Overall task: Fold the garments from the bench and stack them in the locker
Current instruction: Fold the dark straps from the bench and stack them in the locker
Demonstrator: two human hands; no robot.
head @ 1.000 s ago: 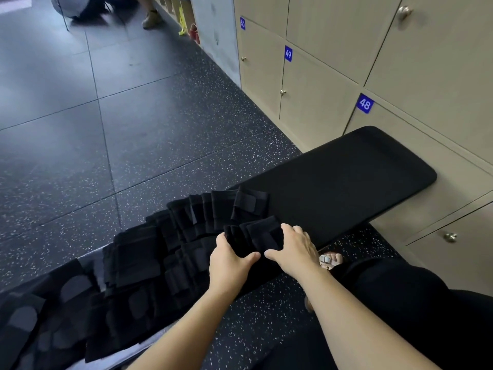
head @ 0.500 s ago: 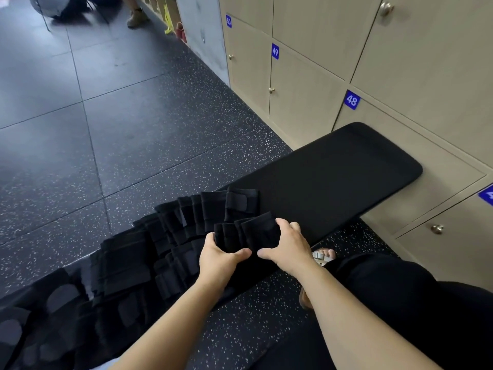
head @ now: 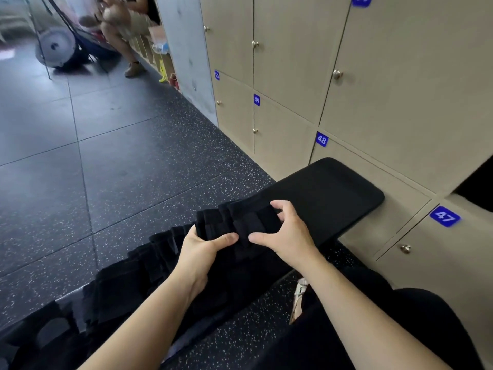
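At the centre of the frame, a folded black garment (head: pixel 241 218) sat between both hands, over the near end of the black bench (head: pixel 333 193); whether it touched the bench could not be told. The left hand (head: pixel 204 249) gripped its left end, thumb across the near face, fingers hidden behind the cloth. The right hand (head: pixel 289 233) clasped the right end, thumb along the near edge, curled fingers (head: pixel 280 206) hooked over the far top edge. More black garments (head: pixel 120 284) trailed toward the lower left. At the right edge, a locker (head: pixel 477 188) stood open.
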